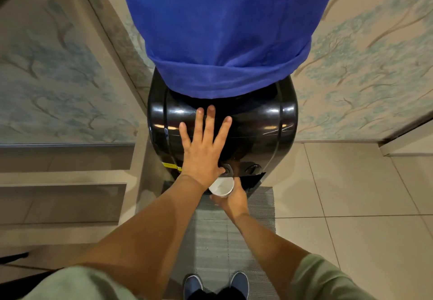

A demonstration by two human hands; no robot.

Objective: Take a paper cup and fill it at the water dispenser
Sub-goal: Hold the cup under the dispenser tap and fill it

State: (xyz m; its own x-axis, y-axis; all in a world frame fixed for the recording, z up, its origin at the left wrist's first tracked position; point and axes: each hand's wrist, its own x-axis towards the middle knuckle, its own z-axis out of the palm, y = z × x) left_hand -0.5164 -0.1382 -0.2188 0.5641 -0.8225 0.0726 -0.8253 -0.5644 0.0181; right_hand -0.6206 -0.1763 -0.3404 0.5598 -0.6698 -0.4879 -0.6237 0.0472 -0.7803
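Observation:
A black water dispenser [257, 131] stands in front of me, its bottle under a blue cloth cover [222, 30]. My left hand [201, 149] lies flat on the dispenser's top with fingers spread, and its thumb rests on the left tap button [227, 168]. My right hand [234, 200] holds a white paper cup [221, 187] under that tap, just below the dispenser's front edge. The cup's mouth faces up and tilts slightly toward me. I cannot tell whether water is in it. A second tap button [253, 169] sits to the right.
A grey mat [234, 241] lies on the tiled floor [351, 194] under my feet. Grey steps [65, 196] rise on the left beside the dispenser. Walls with a tree pattern [363, 77] stand behind and on both sides.

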